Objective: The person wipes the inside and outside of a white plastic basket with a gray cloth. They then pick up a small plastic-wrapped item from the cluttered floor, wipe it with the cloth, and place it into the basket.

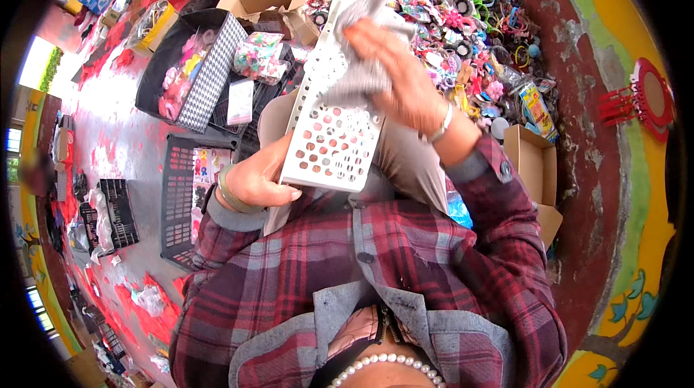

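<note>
Trinkets (459,48) heap beyond the white basket (316,101). My left hand (259,177) grasps its edge; my right hand (399,79) presses grey cloth (358,79) against it.

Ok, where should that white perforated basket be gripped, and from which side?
I'd grip the white basket by its near left edge, coming from the left, where the left hand holds it: that edge is straight and exposed, while the right hand and grey cloth cover some of its farther part.

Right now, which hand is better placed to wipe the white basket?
Probably the right hand: it has the grey cloth against the white basket, while the left hand holds the basket's near left corner.
</note>
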Demonstrator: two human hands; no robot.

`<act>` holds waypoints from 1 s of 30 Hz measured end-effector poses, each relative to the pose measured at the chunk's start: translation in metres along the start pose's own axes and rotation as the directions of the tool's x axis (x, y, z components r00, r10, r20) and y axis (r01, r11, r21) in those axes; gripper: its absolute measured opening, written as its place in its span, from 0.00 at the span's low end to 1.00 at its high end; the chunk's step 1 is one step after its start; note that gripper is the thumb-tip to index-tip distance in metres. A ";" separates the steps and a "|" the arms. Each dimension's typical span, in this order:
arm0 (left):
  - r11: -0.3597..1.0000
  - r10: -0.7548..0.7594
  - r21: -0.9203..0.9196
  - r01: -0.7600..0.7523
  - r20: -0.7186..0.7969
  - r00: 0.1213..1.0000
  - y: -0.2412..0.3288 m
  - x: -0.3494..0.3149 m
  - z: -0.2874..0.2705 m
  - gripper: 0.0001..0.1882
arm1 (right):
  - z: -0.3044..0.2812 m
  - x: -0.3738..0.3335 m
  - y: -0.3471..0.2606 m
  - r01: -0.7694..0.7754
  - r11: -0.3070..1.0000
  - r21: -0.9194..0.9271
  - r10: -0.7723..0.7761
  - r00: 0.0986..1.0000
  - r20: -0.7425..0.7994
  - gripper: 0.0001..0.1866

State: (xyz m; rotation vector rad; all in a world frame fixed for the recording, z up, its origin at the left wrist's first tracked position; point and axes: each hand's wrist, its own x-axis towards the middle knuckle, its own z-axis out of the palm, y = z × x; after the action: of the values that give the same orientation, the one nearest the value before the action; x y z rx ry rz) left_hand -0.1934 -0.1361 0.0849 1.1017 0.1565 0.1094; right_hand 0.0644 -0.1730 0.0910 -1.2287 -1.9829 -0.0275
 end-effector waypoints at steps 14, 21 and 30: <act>0.991 0.023 -0.123 -0.061 -0.285 0.958 -0.008 -0.036 -0.006 0.40 | 0.019 -0.003 -0.101 0.253 0.965 0.064 -0.260 0.938 0.228 0.34; 0.999 0.032 -0.023 -0.033 -0.006 0.999 -0.013 -0.039 -0.014 0.42 | 0.004 0.042 -0.007 0.009 0.970 -0.241 -0.011 1.000 -0.005 0.33; 0.986 0.139 -0.073 -0.152 -0.158 0.978 -0.018 -0.035 -0.008 0.41 | 0.025 0.032 -0.051 0.041 0.998 -0.055 -0.044 0.997 -0.065 0.31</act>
State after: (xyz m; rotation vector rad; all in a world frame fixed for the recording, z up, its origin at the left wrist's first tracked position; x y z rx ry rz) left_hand -0.2287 -0.1433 0.0680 1.0191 0.2061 0.3298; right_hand 0.0034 -0.1660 0.1121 -1.2039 -1.9617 -0.1414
